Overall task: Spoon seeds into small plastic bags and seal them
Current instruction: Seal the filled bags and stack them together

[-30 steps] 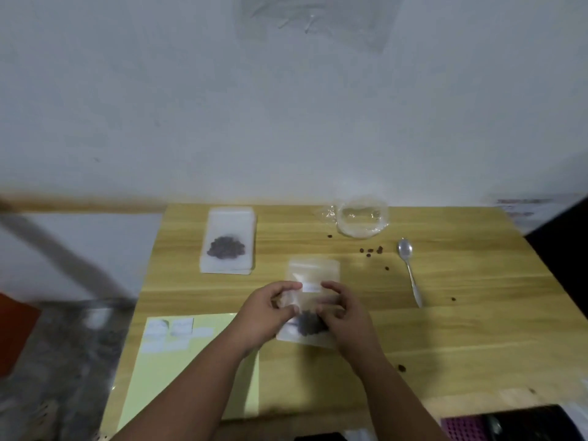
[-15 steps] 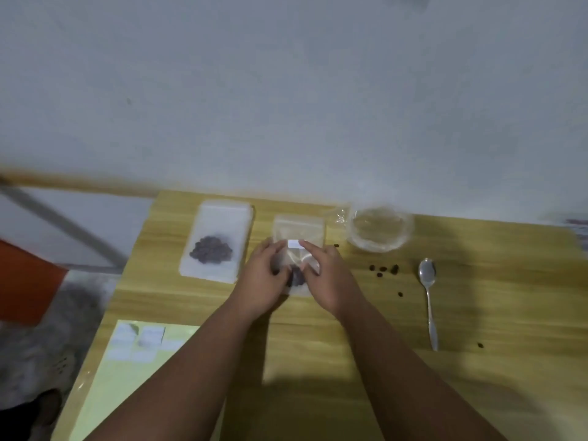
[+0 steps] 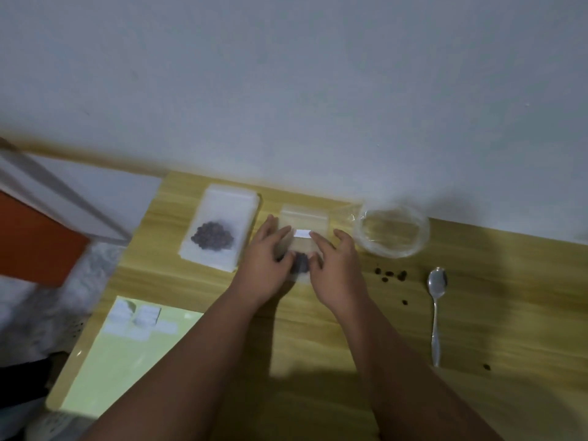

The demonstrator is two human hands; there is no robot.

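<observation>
Yellow-green paper sheet carrying white sticker labels is lying at the left edge of the wooden desk. Behind it a flat clear plastic bag of dark seeds is resting, seemingly finished. Beside it the left hand and right hand are each pinching a second small clear bag, seeds showing between the thumbs; I cannot tell whether its mouth is closed. Rightward, the round clear plastic tub is looking nearly empty, with loose seeds and a steel spoon lying idle, so little filling seems left.
</observation>
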